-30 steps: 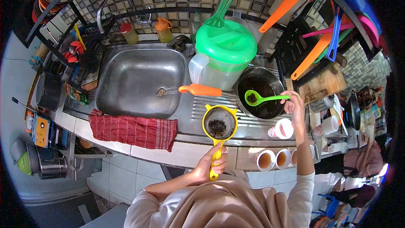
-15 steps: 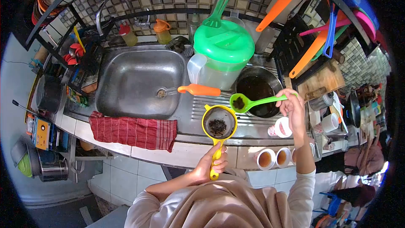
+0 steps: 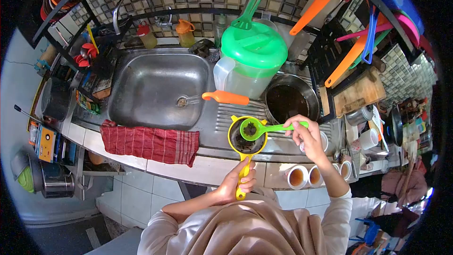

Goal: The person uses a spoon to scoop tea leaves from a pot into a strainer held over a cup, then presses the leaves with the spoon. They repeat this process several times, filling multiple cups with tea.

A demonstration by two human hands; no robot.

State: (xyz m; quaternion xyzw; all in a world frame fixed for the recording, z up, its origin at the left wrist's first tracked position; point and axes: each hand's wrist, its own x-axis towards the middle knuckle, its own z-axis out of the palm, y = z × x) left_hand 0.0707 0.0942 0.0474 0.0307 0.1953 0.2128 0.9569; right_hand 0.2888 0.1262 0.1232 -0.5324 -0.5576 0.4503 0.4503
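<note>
My left hand [image 3: 239,179] is closed round the handle of a yellow strainer [image 3: 245,170], holding it level near the counter's front edge. Dark wet leaves [image 3: 242,143] lie in its mesh. In my right hand [image 3: 306,134] is the handle of a green ladle [image 3: 275,128], whose bowl hangs over the strainer and overlaps its far side. More dark leaves [image 3: 249,129] sit in the ladle's bowl. Behind the ladle stands a metal pot [image 3: 314,95] of dark brown liquid. A patterned paper cup [image 3: 324,140] is partly hidden behind my right hand.
Cups of brown drink [image 3: 297,177] line the counter edge at right. A lidded green-topped jug [image 3: 254,47] stands behind, with an orange-handled utensil [image 3: 225,97] before it. At left are the steel sink [image 3: 158,89] and a red cloth [image 3: 150,142]. Utensils hang overhead at right.
My right hand has brought the ladle left and toward me, from beside the pot to over the strainer. The left hand and strainer have barely moved.
</note>
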